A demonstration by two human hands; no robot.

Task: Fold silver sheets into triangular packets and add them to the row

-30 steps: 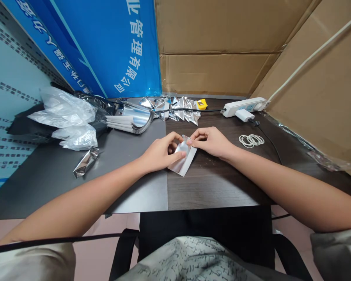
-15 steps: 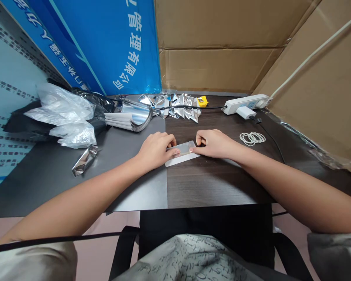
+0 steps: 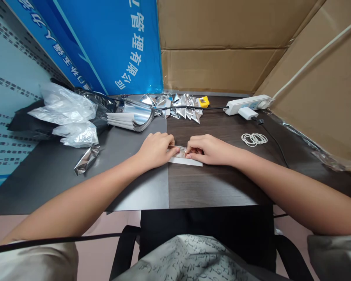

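Note:
A small silver foil pouch lies flat on the dark table in front of me, folded along its length. My left hand presses its left end with curled fingers. My right hand pinches and presses the right part of the pouch, fingers closed on it. Both hands rest on the tabletop, close together over the pouch.
A stack of flat silver pouches and a pile of folded ones lie at the back. Plastic bags and a crumpled foil piece sit left. Rubber bands, a power strip, a yellow object and cardboard walls are right.
The pouch was held tilted above the table, then laid flat and folded. My right hand has slid left over it, closer to my left hand.

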